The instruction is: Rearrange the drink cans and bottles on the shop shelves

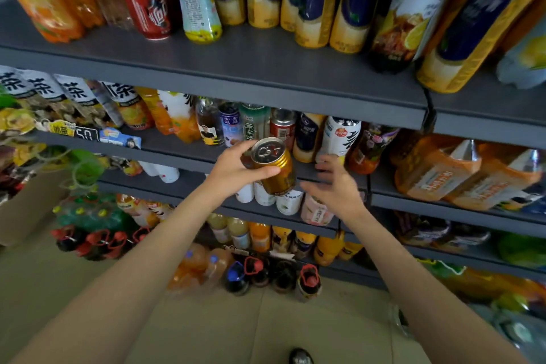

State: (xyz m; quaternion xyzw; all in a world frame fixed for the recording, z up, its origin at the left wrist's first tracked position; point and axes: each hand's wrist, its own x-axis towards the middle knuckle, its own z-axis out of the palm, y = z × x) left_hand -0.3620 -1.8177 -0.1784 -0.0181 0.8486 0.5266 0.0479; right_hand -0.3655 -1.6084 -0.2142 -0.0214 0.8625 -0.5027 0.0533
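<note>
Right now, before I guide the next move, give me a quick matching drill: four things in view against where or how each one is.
Things:
1. gold can
2. right hand
3. red can
4. red-labelled bottle

States:
A. open, holding nothing
B. on the top shelf
C. tilted, gripped by the left hand
D. upright on the second shelf

Pairs: 1-C, 2-A, 3-D, 4-B

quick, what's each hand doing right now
Left hand: grips the gold drink can, tilted, in front of the shelves.
Right hand: open, holds nothing, blurred beside the can.
</note>
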